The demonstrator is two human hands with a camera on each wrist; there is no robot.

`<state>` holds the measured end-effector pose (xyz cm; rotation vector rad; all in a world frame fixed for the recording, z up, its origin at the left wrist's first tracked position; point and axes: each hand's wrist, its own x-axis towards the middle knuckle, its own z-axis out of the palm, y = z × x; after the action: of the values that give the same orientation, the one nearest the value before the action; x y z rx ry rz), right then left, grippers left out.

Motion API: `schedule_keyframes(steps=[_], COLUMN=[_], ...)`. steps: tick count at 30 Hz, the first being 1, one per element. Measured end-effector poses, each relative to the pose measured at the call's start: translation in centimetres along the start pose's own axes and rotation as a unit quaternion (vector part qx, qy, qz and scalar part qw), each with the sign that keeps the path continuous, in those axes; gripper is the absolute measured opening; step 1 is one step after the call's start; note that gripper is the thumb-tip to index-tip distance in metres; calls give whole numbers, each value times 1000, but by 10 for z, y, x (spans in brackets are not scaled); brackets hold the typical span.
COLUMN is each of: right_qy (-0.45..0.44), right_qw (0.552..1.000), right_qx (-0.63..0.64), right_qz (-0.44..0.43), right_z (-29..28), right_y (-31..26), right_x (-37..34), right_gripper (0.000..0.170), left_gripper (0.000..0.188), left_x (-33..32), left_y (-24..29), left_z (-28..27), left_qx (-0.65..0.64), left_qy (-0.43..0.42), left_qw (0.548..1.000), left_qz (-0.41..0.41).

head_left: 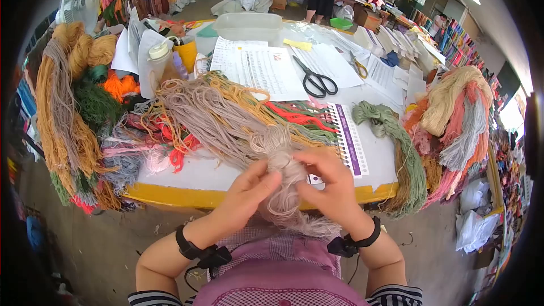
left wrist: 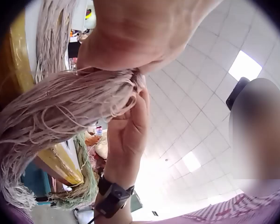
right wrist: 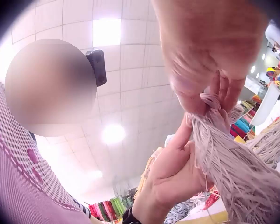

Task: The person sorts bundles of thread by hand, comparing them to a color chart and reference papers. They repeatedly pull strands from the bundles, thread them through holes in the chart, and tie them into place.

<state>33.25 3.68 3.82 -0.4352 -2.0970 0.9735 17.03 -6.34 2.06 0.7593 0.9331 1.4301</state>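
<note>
Between my two hands is a pale mauve-grey skein of yarn [head_left: 283, 184], bunched near its top, its loose tail hanging over the table's front edge toward my lap. My left hand [head_left: 247, 188] grips it from the left side, thumb along the strands. From the right, my right hand [head_left: 333, 186] pinches the bunched part with thumb and fingers. In the left wrist view the skein [left wrist: 60, 112] droops away from both hands. The right wrist view shows the fingers of both hands meeting at the gathered neck of the yarn [right wrist: 238, 172].
More mauve and ochre yarn [head_left: 198, 107] lies across the table beyond my hands. Black scissors [head_left: 318, 82] rest on printed sheets [head_left: 263, 73]. A hole-punched card [head_left: 350, 141] is at right. Skeins hang over the left [head_left: 62, 113] and right [head_left: 408, 164] ends.
</note>
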Motion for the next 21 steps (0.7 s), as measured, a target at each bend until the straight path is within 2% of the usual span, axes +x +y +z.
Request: schedule_keyframes(steps=[2,3,5,6,7,9,10,12,13,14,15,16,17,19,20,21], right_qy=[51,51,103,116,115,197,175,183,191,191,204,215,213,114,73,69], right_qw=[985,985,966,961,961,900,890,881,870,870,863,855,855,934,951,951], right_qx=[149,147,199,208,207,346,370,385,400,401,396,391,393,242,240,243], right_qz=[69,72,127,140,141,178,201,208,214,214,239,263,262,237,180,180], right_z=[2,0,-5,-11,-13,-19,-26,-21,-19,-22,-27,-30,-31,-30,-28,-26], right_y=[10,10,12,18,19,23,25,19,17,17,17,18,20,22,20,21], right_x=[-2,-3,-4,-5,-3,1,-2,1,2,3,5,6,5,3,9,11], right_gripper=[32,32,26,24,24,24,26,28,29,29,30,30,30,30,25,25], left_gripper=[34,34,20,14,14,15,15,20,20,20,20,20,22,23,22,21], left_x=[3,4,2,1,-1,-6,-9,-16,-20,-24,-30,-37,-42,-41,-39,-38], left_y=[1,6,22,26,34,50,55,62,67,70,74,82,92,102,104,104], left_z=[-2,-7,-20,-19,-23,-38,-45,-62,-71,-81,-90,-99,-107,-111,-112,-111], left_qx=[125,121,239,255,254,220,219,223,224,204,184,184,188,193,252,311], left_qy=[-44,-45,-51,-34,-33,-36,-36,13,12,59,108,111,115,122,127,130], left_qw=[988,988,969,966,966,975,975,974,974,977,976,976,975,973,959,940], left_qz=[84,82,-29,35,34,12,12,-28,-28,-31,-33,-33,-27,-21,9,40])
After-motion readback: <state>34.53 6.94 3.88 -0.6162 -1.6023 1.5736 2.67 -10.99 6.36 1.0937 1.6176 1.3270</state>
